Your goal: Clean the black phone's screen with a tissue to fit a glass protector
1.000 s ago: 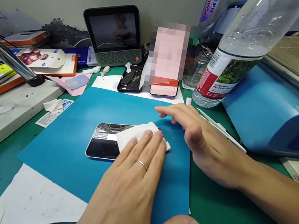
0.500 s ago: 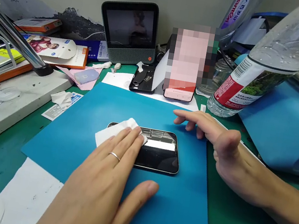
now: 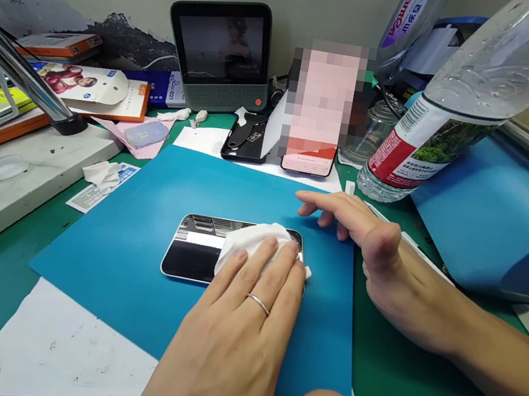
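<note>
A smartphone (image 3: 190, 260) lies screen up on a blue mat (image 3: 125, 303), its glossy black glass reflecting light. My left hand (image 3: 247, 330), a ring on one finger, lies flat over the phone's right half. Its stretched fingers press a white wipe (image 3: 247, 242) against the screen, and the thumb points out to the right. The wipe and fingers hide part of the phone. To the right of the phone, my right hand (image 3: 363, 241) is held over the mat's edge, open with nothing in it.
Behind the mat stand a smart display (image 3: 221, 49), a phone with a lit pink screen (image 3: 309, 155) and a tilted plastic bottle (image 3: 420, 143). A blue machine (image 3: 488, 222) is at the right. A white lamp base (image 3: 14, 203) and a paper sheet (image 3: 62, 346) lie left.
My left hand has slid the wipe rightward across the phone, uncovering the left part of the screen. My right hand stays open in about the same place. The whole view has shifted slightly.
</note>
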`<state>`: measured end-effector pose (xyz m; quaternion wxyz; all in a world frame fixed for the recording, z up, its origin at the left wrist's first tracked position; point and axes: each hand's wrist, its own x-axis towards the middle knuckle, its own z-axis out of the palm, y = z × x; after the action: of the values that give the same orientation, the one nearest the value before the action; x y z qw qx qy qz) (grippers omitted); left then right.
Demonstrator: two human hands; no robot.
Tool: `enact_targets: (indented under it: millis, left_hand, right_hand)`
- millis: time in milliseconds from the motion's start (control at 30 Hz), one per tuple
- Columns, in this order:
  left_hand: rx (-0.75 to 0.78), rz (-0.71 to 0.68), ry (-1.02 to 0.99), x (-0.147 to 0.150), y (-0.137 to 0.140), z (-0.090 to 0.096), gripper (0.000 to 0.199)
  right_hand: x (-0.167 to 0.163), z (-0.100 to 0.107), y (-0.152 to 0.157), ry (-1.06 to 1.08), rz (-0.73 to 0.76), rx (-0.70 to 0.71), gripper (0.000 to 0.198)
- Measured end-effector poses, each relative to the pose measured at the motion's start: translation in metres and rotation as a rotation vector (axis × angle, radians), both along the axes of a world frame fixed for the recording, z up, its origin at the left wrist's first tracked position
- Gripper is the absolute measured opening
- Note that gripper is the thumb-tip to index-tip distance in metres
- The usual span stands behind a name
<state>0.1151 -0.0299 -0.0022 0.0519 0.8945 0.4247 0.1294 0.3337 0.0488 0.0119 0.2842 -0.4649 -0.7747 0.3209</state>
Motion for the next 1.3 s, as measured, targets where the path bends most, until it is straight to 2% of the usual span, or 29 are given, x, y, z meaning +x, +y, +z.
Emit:
enact_targets:
  millis: [133,333,433,500,667,767,867,1033,1167,1300]
  left_hand:
    - [-0.047,-0.040,-0.019,-0.003,-0.001,0.002,0.090]
    - [-0.069,-0.073,-0.030,-0.002,0.001,0.007,0.067]
    - [-0.070,-0.076,-0.007,-0.012,0.000,0.010,0.068]
    - [-0.032,-0.037,0.008,-0.021,-0.001,0.012,0.069]
    - [0.111,0.178,0.025,-0.037,-0.002,0.015,0.066]
    - [0.145,0.206,0.046,-0.033,-0.001,0.017,0.067]
    - [0.108,0.153,0.037,-0.021,-0.002,0.015,0.073]
    - [-0.007,-0.031,-0.003,-0.009,-0.004,0.009,0.084]
    - [-0.050,-0.032,-0.012,-0.022,-0.005,0.014,0.069]
    - [-0.022,0.083,-0.006,-0.042,-0.006,0.019,0.048]
  right_hand:
    - [0.000,-0.003,0.001,0.004,-0.035,0.001,0.111]
    - [0.005,-0.010,0.008,-0.036,0.027,-0.005,0.108]
    - [0.008,-0.015,0.011,-0.027,0.032,-0.013,0.111]
    - [0.009,-0.017,0.011,-0.009,0.024,-0.007,0.111]
    - [0.005,-0.010,0.007,-0.025,0.007,-0.004,0.108]
    - [0.003,-0.003,0.003,-0.028,0.003,-0.017,0.107]
    - [0.002,-0.002,0.002,-0.032,0.015,-0.001,0.107]
    - [0.003,-0.005,0.004,-0.035,0.024,0.005,0.105]
    - [0.004,-0.005,0.005,-0.027,0.029,0.014,0.106]
    - [0.004,-0.004,0.005,-0.017,0.022,0.018,0.102]
